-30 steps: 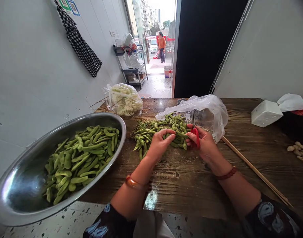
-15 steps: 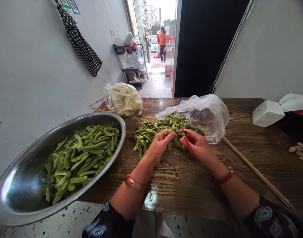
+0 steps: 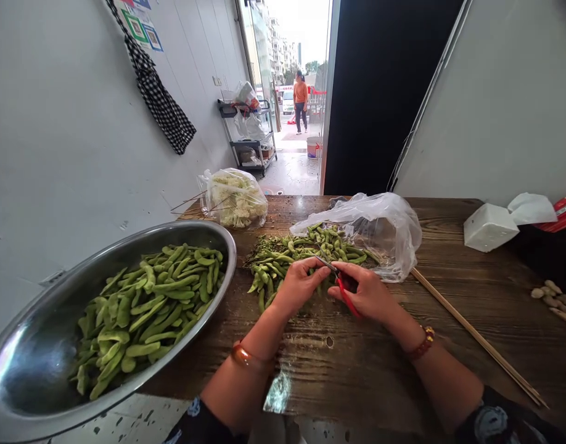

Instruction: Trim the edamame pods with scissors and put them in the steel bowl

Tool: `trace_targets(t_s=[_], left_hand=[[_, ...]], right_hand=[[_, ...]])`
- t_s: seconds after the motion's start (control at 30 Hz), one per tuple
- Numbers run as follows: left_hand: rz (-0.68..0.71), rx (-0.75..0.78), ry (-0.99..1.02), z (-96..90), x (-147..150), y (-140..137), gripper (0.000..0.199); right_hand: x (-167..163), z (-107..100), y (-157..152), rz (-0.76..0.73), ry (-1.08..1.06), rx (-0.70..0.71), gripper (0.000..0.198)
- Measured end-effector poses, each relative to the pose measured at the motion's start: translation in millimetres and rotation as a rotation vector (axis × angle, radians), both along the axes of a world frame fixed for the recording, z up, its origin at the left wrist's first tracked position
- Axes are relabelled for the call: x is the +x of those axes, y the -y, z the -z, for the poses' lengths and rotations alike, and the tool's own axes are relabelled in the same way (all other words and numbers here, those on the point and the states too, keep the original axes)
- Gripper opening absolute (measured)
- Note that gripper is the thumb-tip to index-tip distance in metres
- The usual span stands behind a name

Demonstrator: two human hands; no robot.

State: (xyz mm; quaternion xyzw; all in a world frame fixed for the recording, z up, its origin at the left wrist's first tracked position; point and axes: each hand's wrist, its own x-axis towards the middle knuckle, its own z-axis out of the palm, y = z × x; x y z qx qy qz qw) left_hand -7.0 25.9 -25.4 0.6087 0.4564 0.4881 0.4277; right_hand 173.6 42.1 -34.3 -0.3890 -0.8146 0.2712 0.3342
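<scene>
My left hand (image 3: 296, 285) is closed in a pinch above the table, on a green soybean pod that its fingers mostly hide. Red-handled scissors (image 3: 346, 295) are gripped in my right hand (image 3: 370, 296), their blades pointing left and reaching my left fingertips. Just beyond both hands lies a heap of green soybean pods (image 3: 269, 266), mixed with small trimmings on its left side. To the left, a large metal basin (image 3: 37, 364) contains many more pods (image 3: 158, 308).
Behind the pile lies a crumpled clear plastic bag (image 3: 396, 216). A bag of cauliflower (image 3: 239, 200) stands at the back left. Thin wooden sticks (image 3: 477, 333) lie on the right. A tissue box (image 3: 490, 227) and peanuts (image 3: 553, 299) are farther right. A person (image 3: 300, 102) is outside the doorway.
The scissors have swung leftward, bringing their blades to my left fingertips. My view has tilted up slightly, so the table sits lower. The person outside has changed stance.
</scene>
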Motion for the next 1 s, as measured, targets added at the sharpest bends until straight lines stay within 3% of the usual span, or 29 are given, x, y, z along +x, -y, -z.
trace_targets(t_s=[0.33,0.53,0.67,0.8,1.0], left_hand=[[0.036,-0.021,-0.101,-8.1,-1.4,3.1,0.027],[-0.097,-0.022,-0.077,-3.4,0.9,1.2,0.022],[-0.095,0.002,-0.051,-0.5,2.1,-1.1,0.015],[-0.11,-0.127,0.099,0.2,1.9,-1.3,0.021],[-0.185,-0.306,0.493,-0.5,-3.4,-4.6,0.031]], right_hand=[[-0.6,2.9,-1.2,0.049,0.018,-0.021,0.046],[0.2,5.0,-2.2,0.06,0.025,-0.017,0.046],[0.5,6.4,-2.9,0.037,0.04,-0.046,0.043],[0.6,5.8,-3.8,0.107,0.007,-0.085,0.049],[1.6,1.7,-4.5,0.169,-0.038,-0.104,0.054]])
